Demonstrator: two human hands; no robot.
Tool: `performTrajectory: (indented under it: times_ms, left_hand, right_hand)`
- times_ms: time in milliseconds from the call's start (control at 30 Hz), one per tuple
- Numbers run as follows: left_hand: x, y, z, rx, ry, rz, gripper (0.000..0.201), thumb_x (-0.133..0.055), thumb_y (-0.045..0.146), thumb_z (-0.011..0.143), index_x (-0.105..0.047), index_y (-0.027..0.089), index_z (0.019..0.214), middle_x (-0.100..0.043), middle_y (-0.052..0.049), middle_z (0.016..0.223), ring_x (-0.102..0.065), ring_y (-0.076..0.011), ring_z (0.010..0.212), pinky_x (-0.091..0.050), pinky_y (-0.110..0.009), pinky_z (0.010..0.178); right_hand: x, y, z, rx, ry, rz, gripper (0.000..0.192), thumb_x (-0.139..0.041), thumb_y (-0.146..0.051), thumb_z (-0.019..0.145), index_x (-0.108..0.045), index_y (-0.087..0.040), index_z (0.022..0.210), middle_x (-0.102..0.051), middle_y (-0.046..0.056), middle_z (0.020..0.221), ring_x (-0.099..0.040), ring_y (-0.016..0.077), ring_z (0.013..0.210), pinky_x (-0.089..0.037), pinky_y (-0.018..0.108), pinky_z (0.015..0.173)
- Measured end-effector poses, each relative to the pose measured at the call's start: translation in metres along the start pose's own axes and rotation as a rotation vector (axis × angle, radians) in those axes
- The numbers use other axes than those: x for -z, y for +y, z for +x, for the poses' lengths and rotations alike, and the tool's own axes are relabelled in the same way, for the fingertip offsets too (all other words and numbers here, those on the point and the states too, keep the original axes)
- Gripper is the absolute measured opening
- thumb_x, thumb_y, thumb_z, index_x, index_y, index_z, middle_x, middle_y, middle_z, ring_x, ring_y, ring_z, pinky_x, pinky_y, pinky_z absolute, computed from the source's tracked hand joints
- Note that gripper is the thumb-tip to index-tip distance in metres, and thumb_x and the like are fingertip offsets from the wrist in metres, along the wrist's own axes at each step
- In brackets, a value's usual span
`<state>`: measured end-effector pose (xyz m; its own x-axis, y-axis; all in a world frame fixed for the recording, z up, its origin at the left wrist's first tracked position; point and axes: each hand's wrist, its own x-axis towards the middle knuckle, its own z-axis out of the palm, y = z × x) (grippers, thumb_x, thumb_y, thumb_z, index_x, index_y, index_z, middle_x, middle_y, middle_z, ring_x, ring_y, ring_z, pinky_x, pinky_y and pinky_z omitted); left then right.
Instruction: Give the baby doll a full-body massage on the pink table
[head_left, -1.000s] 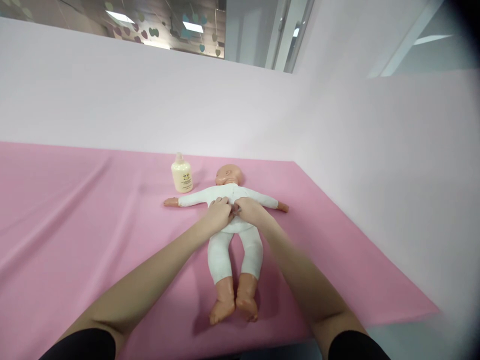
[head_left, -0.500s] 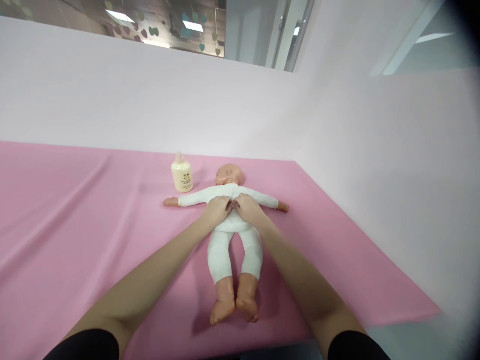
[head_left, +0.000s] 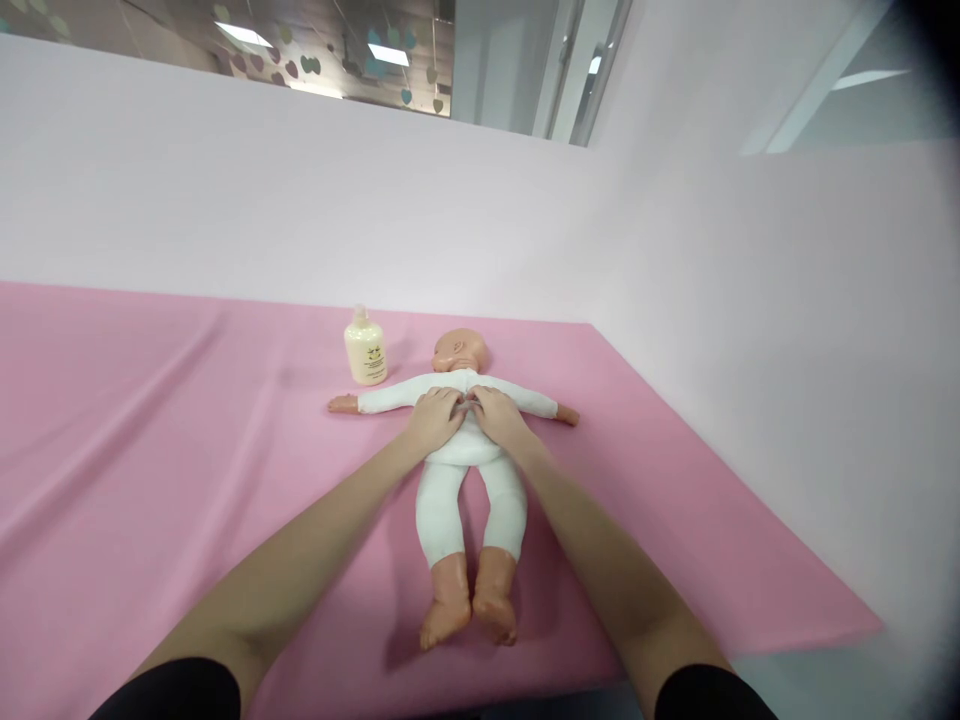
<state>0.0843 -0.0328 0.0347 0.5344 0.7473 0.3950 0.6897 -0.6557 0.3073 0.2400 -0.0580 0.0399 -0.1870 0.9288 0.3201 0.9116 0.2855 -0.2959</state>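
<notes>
A baby doll (head_left: 461,490) in a white bodysuit lies on its back on the pink sheet (head_left: 150,450), arms spread, feet toward me. My left hand (head_left: 435,415) and my right hand (head_left: 499,413) rest side by side on the doll's chest, fingers curled onto the white cloth and fingertips almost meeting at the middle. Whether the fingers pinch the fabric or only press on it is too small to tell. A cream bottle (head_left: 365,348) stands upright just left of the doll's head.
A pale wall rises behind the sheet and along its right side. The sheet's right edge runs diagonally toward me, and its front edge drops off at the lower right.
Both hands have slid a little up the doll's torso, from the belly toward the chest. The doll and bottle have stayed put.
</notes>
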Motion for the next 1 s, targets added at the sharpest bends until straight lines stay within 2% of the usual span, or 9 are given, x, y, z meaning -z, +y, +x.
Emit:
performTrajectory:
  times_ms: [167, 333, 467, 633, 767, 833, 1000]
  left_hand:
    - [0.0000, 0.0012, -0.0009, 0.001, -0.010, 0.031, 0.032, -0.044, 0.030, 0.090, -0.055, 0.017, 0.117, -0.060, -0.008, 0.119, -0.049, -0.0253, 0.109, -0.040, -0.039, 0.091]
    - [0.0012, 0.0046, -0.0031, -0.007, -0.027, 0.113, 0.032, -0.038, 0.031, 0.092, -0.059, 0.018, 0.113, -0.055, -0.008, 0.123, -0.046, -0.0262, 0.111, -0.040, -0.041, 0.091]
    - [-0.0003, 0.0028, -0.0034, -0.019, -0.012, 0.140, 0.034, -0.037, 0.032, 0.092, -0.059, 0.019, 0.115, -0.043, -0.005, 0.140, -0.039, -0.0278, 0.121, -0.036, -0.044, 0.098]
    - [-0.0017, -0.0001, -0.0028, 0.005, -0.059, 0.107, 0.039, -0.036, 0.034, 0.092, -0.052, 0.020, 0.124, -0.044, -0.004, 0.141, -0.038, -0.0267, 0.123, -0.034, -0.045, 0.100]
    - [-0.0012, 0.0001, -0.0029, 0.032, -0.061, 0.094, 0.048, -0.034, 0.036, 0.092, -0.037, 0.019, 0.137, -0.045, -0.005, 0.140, -0.039, -0.0259, 0.123, -0.034, -0.044, 0.100]
    - [-0.0011, 0.0006, -0.0030, 0.041, -0.081, 0.110, 0.051, -0.033, 0.037, 0.093, -0.032, 0.018, 0.140, -0.042, -0.006, 0.143, -0.038, -0.0268, 0.124, -0.033, -0.045, 0.100]
    - [-0.0012, 0.0017, -0.0032, 0.054, -0.142, 0.148, 0.052, -0.027, 0.039, 0.094, -0.033, 0.019, 0.141, -0.030, -0.003, 0.149, -0.032, -0.0285, 0.130, -0.030, -0.046, 0.102]
  right_hand:
    - [-0.0035, 0.0042, 0.0019, 0.001, 0.034, 0.069, 0.029, -0.043, -0.012, 0.088, -0.058, -0.014, 0.113, -0.063, 0.007, 0.111, -0.053, 0.0167, 0.103, -0.038, 0.028, 0.094]
    - [-0.0055, 0.0053, 0.0023, 0.002, 0.027, 0.012, 0.030, -0.040, -0.014, 0.089, -0.064, -0.016, 0.107, -0.060, 0.007, 0.110, -0.051, 0.0182, 0.102, -0.038, 0.030, 0.095]
    - [-0.0074, 0.0055, 0.0011, 0.037, 0.066, 0.001, 0.031, -0.039, -0.014, 0.088, -0.064, -0.017, 0.107, -0.051, 0.006, 0.128, -0.044, 0.0203, 0.113, -0.034, 0.034, 0.100]
    - [-0.0098, 0.0089, 0.0000, 0.060, 0.046, 0.036, 0.035, -0.035, -0.015, 0.089, -0.056, -0.016, 0.117, -0.051, 0.006, 0.131, -0.042, 0.0193, 0.118, -0.031, 0.035, 0.102]
    - [-0.0089, 0.0082, -0.0009, 0.025, 0.013, 0.003, 0.045, -0.033, -0.020, 0.091, -0.041, -0.016, 0.135, -0.045, 0.006, 0.138, -0.041, 0.0210, 0.119, -0.030, 0.037, 0.103]
    - [-0.0079, 0.0060, -0.0014, 0.006, -0.020, -0.043, 0.048, -0.031, -0.025, 0.092, -0.035, -0.016, 0.139, -0.040, 0.007, 0.142, -0.039, 0.0229, 0.120, -0.029, 0.038, 0.104]
    - [-0.0050, -0.0003, -0.0026, -0.066, -0.084, -0.123, 0.050, -0.029, -0.034, 0.093, -0.032, -0.022, 0.141, -0.026, 0.006, 0.149, -0.033, 0.0268, 0.126, -0.030, 0.043, 0.102]
